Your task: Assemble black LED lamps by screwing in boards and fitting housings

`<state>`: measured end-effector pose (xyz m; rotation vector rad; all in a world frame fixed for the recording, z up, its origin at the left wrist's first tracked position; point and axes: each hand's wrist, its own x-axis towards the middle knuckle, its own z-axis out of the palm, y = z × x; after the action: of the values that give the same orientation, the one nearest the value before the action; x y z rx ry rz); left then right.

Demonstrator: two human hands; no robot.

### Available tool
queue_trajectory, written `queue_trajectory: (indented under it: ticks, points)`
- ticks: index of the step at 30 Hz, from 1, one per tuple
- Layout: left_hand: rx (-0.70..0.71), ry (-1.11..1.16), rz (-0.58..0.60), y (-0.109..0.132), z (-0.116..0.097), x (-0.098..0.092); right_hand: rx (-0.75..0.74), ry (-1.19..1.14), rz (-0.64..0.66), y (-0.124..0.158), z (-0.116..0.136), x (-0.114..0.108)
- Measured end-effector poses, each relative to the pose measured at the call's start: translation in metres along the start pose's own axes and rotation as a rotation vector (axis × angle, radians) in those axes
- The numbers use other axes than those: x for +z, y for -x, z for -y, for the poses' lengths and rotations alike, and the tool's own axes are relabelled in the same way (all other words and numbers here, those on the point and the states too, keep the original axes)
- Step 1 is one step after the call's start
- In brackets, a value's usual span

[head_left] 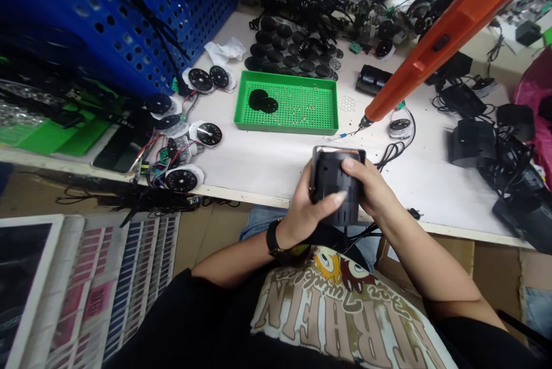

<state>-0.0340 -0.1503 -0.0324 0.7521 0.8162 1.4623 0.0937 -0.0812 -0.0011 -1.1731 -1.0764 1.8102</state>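
The left hand [302,211] and the right hand [373,185] hold a black cylindrical housing [334,188], fingers closed around it, just above the front edge of the white workbench [267,168]. Beyond it hangs an orange electric screwdriver [435,53], near a green tray [280,75].

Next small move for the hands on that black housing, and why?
Probably steady the black cylindrical housing in the left hand and free the right hand toward the orange electric screwdriver: both hands are on the housing, and the driver hangs within reach beside the green tray of small screws.
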Motion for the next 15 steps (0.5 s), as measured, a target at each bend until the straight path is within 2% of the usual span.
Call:
queue_trajectory:
  ticks: [4, 8, 11, 15]
  points:
    - [-0.171, 0.274, -0.169, -0.016, -0.010, 0.002, 0.080, -0.099, 0.082, -0.006, -0.004, 0.000]
    - [-0.320, 0.377, -0.184, -0.026, -0.023, 0.002, 0.046, -0.049, 0.061, 0.002, -0.010, -0.007]
    - [-0.399, 0.415, -0.188, -0.029, -0.026, 0.000, -0.119, 0.147, 0.029, 0.015, -0.015, -0.015]
    - [-0.457, 0.478, -0.235, -0.032, -0.029, -0.001, -0.538, 0.547, 0.006, 0.033, -0.015, -0.024]
